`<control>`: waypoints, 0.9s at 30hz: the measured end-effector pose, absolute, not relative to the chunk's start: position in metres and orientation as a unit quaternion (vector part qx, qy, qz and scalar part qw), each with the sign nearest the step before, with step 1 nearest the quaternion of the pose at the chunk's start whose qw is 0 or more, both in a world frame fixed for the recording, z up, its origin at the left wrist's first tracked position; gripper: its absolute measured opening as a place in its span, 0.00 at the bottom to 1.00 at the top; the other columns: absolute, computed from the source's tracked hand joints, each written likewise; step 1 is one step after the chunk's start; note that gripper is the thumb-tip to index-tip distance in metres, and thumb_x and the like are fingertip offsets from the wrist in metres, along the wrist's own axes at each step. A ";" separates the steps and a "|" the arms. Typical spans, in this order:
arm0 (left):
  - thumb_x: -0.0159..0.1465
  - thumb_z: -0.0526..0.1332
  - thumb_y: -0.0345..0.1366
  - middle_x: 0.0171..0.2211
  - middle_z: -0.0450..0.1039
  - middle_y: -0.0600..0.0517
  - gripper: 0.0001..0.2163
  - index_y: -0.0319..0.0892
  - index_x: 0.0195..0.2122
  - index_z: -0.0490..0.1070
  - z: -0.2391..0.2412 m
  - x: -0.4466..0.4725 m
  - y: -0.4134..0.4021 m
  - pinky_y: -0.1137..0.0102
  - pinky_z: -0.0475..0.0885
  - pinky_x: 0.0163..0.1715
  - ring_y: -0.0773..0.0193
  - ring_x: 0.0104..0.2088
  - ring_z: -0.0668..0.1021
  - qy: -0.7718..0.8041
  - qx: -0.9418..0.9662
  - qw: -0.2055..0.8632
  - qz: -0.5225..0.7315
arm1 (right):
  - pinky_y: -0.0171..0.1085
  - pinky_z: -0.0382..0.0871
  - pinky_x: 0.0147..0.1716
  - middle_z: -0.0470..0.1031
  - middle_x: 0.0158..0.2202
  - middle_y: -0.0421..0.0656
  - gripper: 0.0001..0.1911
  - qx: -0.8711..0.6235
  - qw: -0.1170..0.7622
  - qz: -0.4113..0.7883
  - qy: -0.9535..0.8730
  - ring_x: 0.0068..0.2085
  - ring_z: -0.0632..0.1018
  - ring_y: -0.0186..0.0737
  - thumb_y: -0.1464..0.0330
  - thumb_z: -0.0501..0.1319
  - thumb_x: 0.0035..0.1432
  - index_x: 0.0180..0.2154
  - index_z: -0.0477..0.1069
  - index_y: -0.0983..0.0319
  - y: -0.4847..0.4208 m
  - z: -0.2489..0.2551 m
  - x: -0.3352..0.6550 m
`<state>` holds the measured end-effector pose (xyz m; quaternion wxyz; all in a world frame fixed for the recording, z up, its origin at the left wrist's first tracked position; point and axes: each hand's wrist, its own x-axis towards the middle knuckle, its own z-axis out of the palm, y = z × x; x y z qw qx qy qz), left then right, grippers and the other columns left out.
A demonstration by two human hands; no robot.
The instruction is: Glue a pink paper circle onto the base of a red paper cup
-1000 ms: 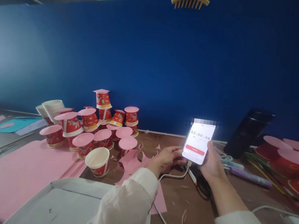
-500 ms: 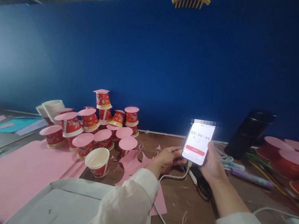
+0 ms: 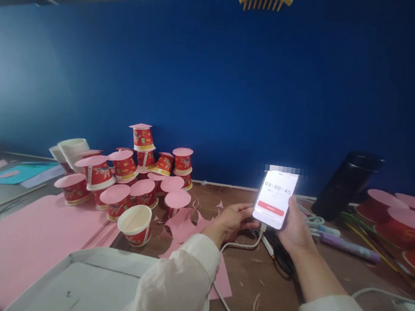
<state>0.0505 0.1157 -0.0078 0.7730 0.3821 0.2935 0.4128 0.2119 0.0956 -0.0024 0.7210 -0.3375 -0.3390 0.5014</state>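
Observation:
My right hand grips a white phone upright over the brown table; its lit screen shows a timer reading 03:00:45 above a red button. My left hand touches the phone's lower left edge, fingers curled beside it. A white cable runs from the phone's bottom across the table toward me. Both my sleeves are white.
A heap of red paper cups with pink paper lids lies at left, one open cup upright. Pink paper sheets, a white tray, a black cylinder, pens, more lidded cups and a blue partition surround.
The timer on the phone has gone from 03:00:44 to 03:00:45. Both hands and the phone stay where they were.

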 end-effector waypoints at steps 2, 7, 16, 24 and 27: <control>0.60 0.74 0.32 0.45 0.81 0.39 0.11 0.33 0.43 0.82 -0.008 0.051 0.116 0.71 0.79 0.36 0.69 0.31 0.79 0.297 0.378 0.772 0.416 | 0.53 0.79 0.55 0.83 0.53 0.47 0.29 -0.337 0.724 0.500 -0.336 0.57 0.82 0.53 0.45 0.64 0.61 0.55 0.77 0.56 0.096 -0.003 0.212; 0.59 0.75 0.33 0.43 0.82 0.40 0.12 0.33 0.42 0.82 -0.007 0.051 0.115 0.72 0.78 0.35 0.69 0.30 0.78 0.300 0.378 0.772 0.415 | 0.53 0.79 0.56 0.84 0.52 0.47 0.28 -0.340 0.728 0.501 -0.320 0.56 0.82 0.53 0.45 0.63 0.63 0.55 0.77 0.56 0.096 -0.002 0.211; 0.60 0.74 0.35 0.39 0.81 0.42 0.11 0.33 0.41 0.82 -0.006 0.049 0.115 0.72 0.76 0.35 0.69 0.30 0.77 0.301 0.403 0.761 0.410 | 0.52 0.81 0.52 0.85 0.49 0.46 0.26 -0.358 0.716 0.506 -0.320 0.52 0.85 0.51 0.47 0.60 0.66 0.55 0.77 0.57 0.096 -0.001 0.209; 0.62 0.72 0.34 0.37 0.80 0.43 0.08 0.33 0.39 0.82 -0.011 0.049 0.119 0.75 0.75 0.33 0.69 0.30 0.78 0.303 0.405 0.756 0.416 | 0.51 0.81 0.52 0.85 0.51 0.45 0.25 -0.379 0.710 0.518 -0.290 0.52 0.84 0.50 0.47 0.58 0.68 0.53 0.78 0.57 0.101 -0.006 0.211; 0.63 0.71 0.34 0.35 0.80 0.45 0.07 0.33 0.38 0.81 -0.011 0.050 0.120 0.76 0.75 0.33 0.70 0.29 0.77 0.308 0.402 0.757 0.414 | 0.51 0.82 0.52 0.85 0.50 0.46 0.24 -0.369 0.711 0.522 -0.294 0.51 0.85 0.49 0.49 0.60 0.67 0.53 0.77 0.58 0.104 -0.012 0.213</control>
